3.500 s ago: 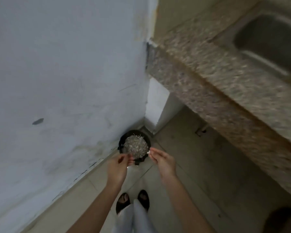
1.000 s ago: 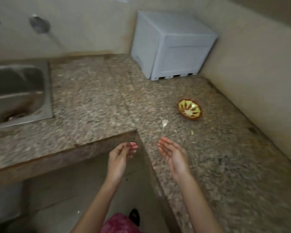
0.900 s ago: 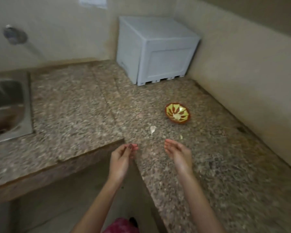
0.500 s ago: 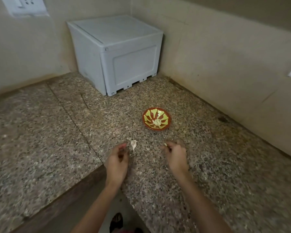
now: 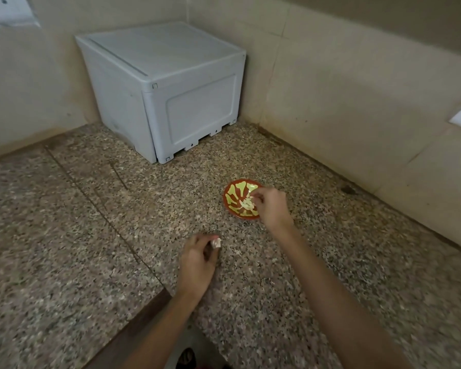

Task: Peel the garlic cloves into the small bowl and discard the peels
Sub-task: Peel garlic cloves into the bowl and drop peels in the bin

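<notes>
The small red bowl with a yellow-green pattern stands on the granite counter, with several pale peeled garlic cloves inside. My right hand reaches over the bowl's right side. Its fingertips are bunched together just above the cloves and pinch a small pale garlic piece, mostly hidden by the fingers. Nearer to me, my left hand rests on the counter and pinches a whitish garlic clove between thumb and fingertips.
A grey plastic box fills the back corner against the tiled walls. The counter's inner edge cuts in below my left wrist, with floor showing beneath. A white socket plate is at the top left.
I turned from the black bin on the floor to the counter corner. My left hand has picked up the loose clove; my right hand picked up a small piece and moved over the bowl.
</notes>
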